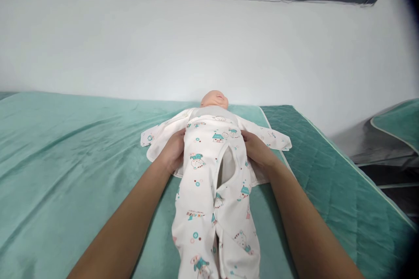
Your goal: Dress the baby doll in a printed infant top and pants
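A baby doll point(214, 99) lies on its back on a green quilted mat point(65, 148), head away from me. It wears white printed trousers point(209, 192) with teal animal figures, and an open white printed jacket point(157, 137) is spread under it. My left hand point(173, 150) grips the trousers' waist at the doll's left side, fingers curled into the cloth. At the other side my right hand point(257, 150) holds the waist the same way. A gap in the trousers' front point(225, 163) shows the grey body.
A white wall point(209, 48) rises just behind the mat. The mat's right edge point(343, 157) falls off to a dark floor. Another green mat point(399, 122) on a grey surface lies at the far right.
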Tool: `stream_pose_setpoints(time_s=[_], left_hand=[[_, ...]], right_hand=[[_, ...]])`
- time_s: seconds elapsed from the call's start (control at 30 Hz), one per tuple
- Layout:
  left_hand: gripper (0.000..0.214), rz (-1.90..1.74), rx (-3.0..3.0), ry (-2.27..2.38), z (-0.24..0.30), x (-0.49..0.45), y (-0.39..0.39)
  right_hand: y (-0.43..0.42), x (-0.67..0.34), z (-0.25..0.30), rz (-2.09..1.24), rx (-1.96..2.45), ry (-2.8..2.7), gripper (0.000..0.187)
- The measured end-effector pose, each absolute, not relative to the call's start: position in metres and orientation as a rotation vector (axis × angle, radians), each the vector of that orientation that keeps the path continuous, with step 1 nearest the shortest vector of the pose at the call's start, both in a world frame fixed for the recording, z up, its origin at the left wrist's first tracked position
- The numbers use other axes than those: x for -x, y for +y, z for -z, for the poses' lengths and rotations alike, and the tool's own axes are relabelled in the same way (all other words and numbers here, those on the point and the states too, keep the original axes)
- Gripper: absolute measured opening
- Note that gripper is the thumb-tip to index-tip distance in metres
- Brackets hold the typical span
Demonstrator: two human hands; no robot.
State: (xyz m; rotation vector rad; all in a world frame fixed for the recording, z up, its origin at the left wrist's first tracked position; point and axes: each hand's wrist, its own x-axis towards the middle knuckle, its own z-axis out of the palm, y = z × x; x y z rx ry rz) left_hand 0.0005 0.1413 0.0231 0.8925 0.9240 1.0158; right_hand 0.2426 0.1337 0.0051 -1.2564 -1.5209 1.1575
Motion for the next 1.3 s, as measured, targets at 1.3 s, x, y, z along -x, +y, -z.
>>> stream_pose_setpoints(time_s=[1.3], left_hand=[[0.035, -1.054, -1.035, 0.990, -0.023, 0.001, 0.139]], right_hand=[[0.133, -0.238, -0.001, -0.843, 1.232, -1.653, 0.031]])
